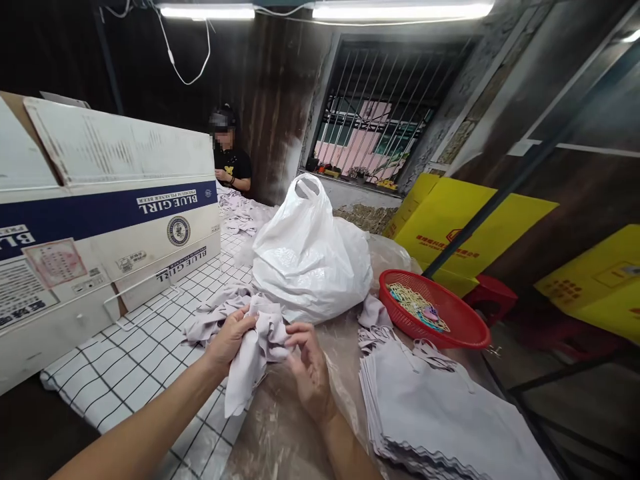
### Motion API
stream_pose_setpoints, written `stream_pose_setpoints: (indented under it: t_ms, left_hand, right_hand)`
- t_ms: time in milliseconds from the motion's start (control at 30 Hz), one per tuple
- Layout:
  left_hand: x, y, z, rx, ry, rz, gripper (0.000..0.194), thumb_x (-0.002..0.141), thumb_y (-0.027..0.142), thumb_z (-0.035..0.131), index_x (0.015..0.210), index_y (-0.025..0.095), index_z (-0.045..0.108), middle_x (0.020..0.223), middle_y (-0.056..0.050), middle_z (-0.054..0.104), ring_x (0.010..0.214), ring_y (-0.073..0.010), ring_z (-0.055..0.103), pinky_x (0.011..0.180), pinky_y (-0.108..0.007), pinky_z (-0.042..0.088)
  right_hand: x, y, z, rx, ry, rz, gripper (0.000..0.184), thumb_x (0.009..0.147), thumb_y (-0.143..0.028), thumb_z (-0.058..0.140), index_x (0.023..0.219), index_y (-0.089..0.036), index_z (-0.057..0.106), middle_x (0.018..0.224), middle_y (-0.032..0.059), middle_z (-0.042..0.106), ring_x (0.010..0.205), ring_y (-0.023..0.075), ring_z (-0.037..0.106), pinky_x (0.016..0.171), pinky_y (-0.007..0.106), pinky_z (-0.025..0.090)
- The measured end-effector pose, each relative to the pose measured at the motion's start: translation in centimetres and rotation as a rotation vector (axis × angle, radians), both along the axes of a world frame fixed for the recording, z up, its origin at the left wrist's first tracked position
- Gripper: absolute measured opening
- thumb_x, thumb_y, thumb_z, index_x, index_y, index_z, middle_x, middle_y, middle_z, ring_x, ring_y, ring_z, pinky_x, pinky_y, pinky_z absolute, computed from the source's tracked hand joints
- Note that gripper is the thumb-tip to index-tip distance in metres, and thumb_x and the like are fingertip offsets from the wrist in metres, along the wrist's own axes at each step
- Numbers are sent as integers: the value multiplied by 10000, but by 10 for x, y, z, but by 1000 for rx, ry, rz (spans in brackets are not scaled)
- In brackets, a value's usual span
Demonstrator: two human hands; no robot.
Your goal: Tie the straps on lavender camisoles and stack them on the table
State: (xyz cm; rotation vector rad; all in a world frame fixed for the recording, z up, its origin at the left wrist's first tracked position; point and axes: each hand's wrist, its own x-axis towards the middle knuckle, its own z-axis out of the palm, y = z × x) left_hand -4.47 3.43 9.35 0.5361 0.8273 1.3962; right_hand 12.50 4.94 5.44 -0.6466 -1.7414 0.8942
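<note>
Bunched pale lilac cloth (255,367) hangs in front of me, its lower end loose above the table. My left hand (233,337) is closed on its upper left side, the thumb lying on top. At the right edge of the cloth, my right hand (310,370) has curled fingers touching it; these fingertips are slightly blurred. Just behind my left hand lies a heap of similar cloth (213,313). To the right is a neat stack of grey drawstring cloth bags (430,400), cords gathered at the far end.
A stuffed white plastic bag (310,260) stands behind my hands. Left is a large carton (110,200) on the checked tablecloth (150,360). A red basket (465,330) with cords sits right, near a slanting dark pole (480,217). Another person (233,160) sits at the far end.
</note>
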Motion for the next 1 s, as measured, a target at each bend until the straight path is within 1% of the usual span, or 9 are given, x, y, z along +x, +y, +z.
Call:
stream_pose_setpoints:
  t_ms: [133,267,400,567,700,800,867,900,1000]
  left_hand:
    - [14,6,-5,77,50,28,518,560,317,822,1024,175,640,754,-3,698,575,-149,611,567,-237,474]
    - [17,9,-10,136,128,59,491,617,390,822,1024,171,653,829,-28,714,704,-184,660,662,-251,503]
    - [9,13,-10,74,162,76,525,556,394,877,969,175,639,757,-5,692,629,-152,627,609,-228,480]
    - [5,15,-10,45,186,83,527,512,392,915,899,170,635,721,5,672,596,-136,607,578,-217,471]
    - [5,15,-10,77,232,112,640,574,398,902,1119,192,637,771,1,683,642,-147,619,628,-234,495]
    - [3,16,-11,166,336,144,656,641,372,875,1239,227,648,1017,-42,706,854,-187,658,749,-245,509]
    - [1,17,-14,198,390,131,501,650,382,869,1097,203,732,1076,-64,706,941,-205,652,786,-237,502]
    - [-1,18,-16,193,394,107,424,645,400,869,992,184,757,1017,-67,717,901,-201,655,761,-235,502]
    - [-9,27,-21,128,342,54,388,609,472,873,773,153,726,706,-27,680,610,-141,597,599,-231,474]
  right_hand:
    - [-24,20,9,-297,308,-100,337,898,-476,530,1109,-215,565,1134,90,575,1046,228,580,892,363,491]
    - [-45,34,10,-448,311,-112,387,808,-512,670,1031,-204,594,906,34,623,841,183,595,770,305,500]
    - [-45,44,2,-495,361,-127,344,789,-517,686,883,-195,610,771,-5,611,697,142,551,665,265,470]
    - [-42,50,-8,-561,501,-221,405,736,-547,727,873,-190,593,788,-9,609,700,124,542,670,250,462]
    - [-46,45,-10,-589,520,-216,415,724,-543,741,884,-189,593,777,-15,599,685,120,533,663,250,462]
    - [-48,42,-9,-587,518,-196,404,725,-523,750,894,-190,597,815,-1,623,733,136,567,703,266,481]
    - [-49,41,-8,-579,518,-185,395,726,-520,751,885,-192,599,831,5,637,755,146,584,720,272,491]
    - [-49,42,-9,-577,513,-179,389,731,-521,747,881,-193,600,829,3,639,754,147,585,719,271,493]
    - [-51,43,-18,-541,450,-154,357,787,-530,694,889,-199,607,814,-1,637,729,146,577,685,259,487]
